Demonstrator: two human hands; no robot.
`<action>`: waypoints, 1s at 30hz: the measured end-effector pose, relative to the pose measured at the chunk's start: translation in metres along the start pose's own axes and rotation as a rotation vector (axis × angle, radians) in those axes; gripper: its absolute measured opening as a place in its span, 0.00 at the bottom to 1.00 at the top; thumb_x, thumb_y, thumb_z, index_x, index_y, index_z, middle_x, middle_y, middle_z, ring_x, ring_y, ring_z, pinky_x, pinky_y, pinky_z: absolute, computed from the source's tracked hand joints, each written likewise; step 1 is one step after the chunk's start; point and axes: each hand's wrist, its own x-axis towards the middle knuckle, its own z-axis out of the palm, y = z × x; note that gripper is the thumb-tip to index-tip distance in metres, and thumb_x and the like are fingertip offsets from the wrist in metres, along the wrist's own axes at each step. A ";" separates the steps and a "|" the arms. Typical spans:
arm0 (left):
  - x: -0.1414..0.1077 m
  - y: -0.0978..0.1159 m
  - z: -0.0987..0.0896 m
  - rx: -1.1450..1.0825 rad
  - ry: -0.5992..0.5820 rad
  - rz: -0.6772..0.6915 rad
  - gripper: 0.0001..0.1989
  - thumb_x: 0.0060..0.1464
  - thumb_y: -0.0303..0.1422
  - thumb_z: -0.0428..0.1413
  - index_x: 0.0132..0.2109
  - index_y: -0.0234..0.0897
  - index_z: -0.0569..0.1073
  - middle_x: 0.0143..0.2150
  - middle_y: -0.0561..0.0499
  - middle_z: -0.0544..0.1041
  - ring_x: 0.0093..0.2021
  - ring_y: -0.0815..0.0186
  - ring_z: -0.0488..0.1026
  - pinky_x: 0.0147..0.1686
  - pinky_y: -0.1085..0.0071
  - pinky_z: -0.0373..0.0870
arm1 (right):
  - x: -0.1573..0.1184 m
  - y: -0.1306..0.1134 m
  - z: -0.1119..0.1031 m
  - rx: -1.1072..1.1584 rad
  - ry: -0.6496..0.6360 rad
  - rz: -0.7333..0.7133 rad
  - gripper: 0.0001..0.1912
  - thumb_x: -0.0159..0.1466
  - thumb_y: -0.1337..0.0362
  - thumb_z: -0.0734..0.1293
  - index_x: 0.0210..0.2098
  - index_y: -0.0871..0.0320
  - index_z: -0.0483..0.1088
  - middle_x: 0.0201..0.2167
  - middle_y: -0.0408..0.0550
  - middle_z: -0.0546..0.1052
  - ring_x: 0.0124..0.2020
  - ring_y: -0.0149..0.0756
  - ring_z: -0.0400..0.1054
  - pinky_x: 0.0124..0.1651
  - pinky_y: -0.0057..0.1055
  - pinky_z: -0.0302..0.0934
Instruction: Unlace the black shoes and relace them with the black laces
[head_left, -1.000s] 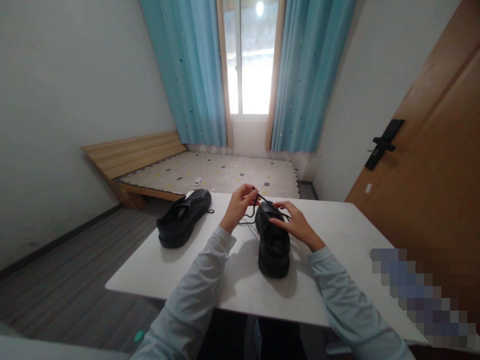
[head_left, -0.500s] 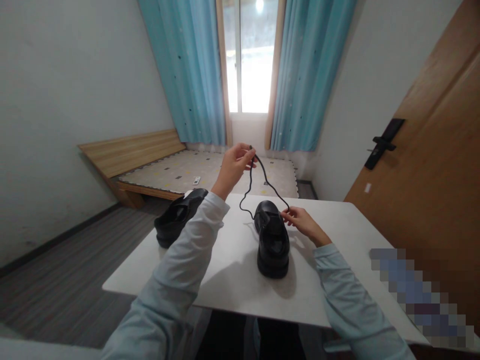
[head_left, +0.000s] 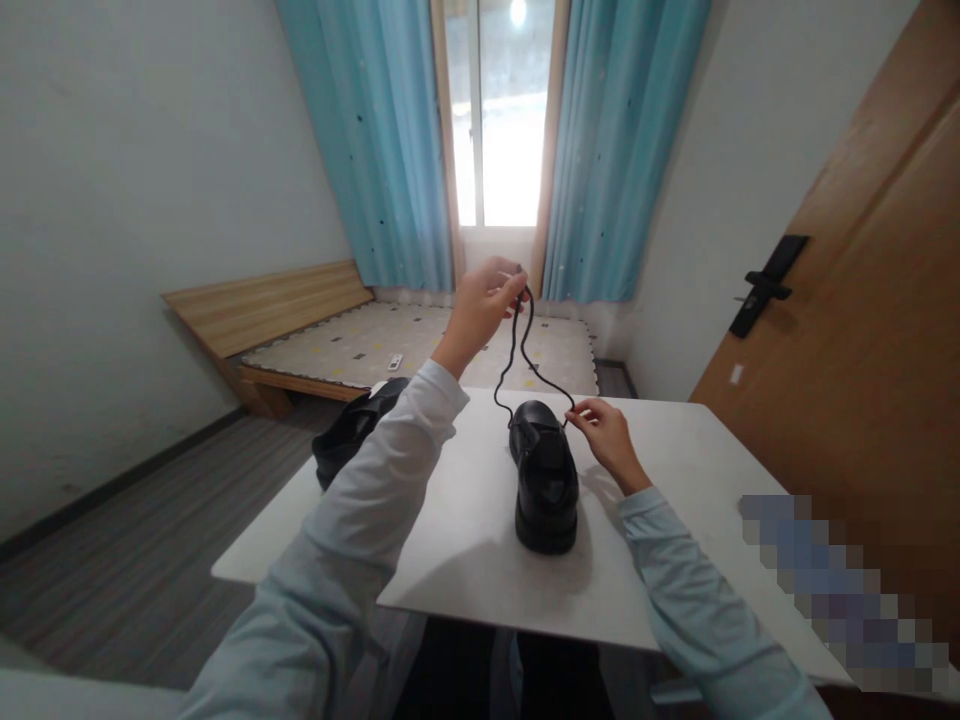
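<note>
A black shoe (head_left: pixel 547 490) rests upright on the white table (head_left: pixel 465 560), its heel toward me. From both sides of it a thin black shoelace (head_left: pixel 529 365) rises in a loop. My left hand (head_left: pixel 486 300), raised above and beyond the toe, pinches the upper part of the lace between thumb and fingers. Beside the shoe's right side, my right hand (head_left: pixel 606 438) is closed in a pinch on the lace's lower right part, close to the shoe. A second black shoe (head_left: pixel 341 445) lies at the table's left, partly hidden by my left forearm.
Beyond the table is a low bed (head_left: pixel 330 345) with a wooden headboard (head_left: pixel 277 300) and a small white remote (head_left: pixel 395 362) on it. Blue curtains (head_left: pixel 630 150) flank the window. A wooden door (head_left: pixel 847 280) stands to the right; a blurred patch covers the table's right edge.
My left hand has risen slightly and moved right with the lace, narrowing the loop. My right hand has lifted a little and now pinches the lace just off the shoe's side.
</note>
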 end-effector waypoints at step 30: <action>0.046 0.075 0.005 -0.005 -0.052 -0.011 0.05 0.55 0.36 0.53 0.36 0.40 0.67 0.33 0.52 0.76 0.31 0.71 0.73 0.27 0.76 0.66 | -0.018 -0.004 0.027 0.230 -0.336 0.186 0.49 0.46 0.50 0.73 0.60 0.57 0.48 0.54 0.58 0.66 0.53 0.46 0.64 0.57 0.46 0.56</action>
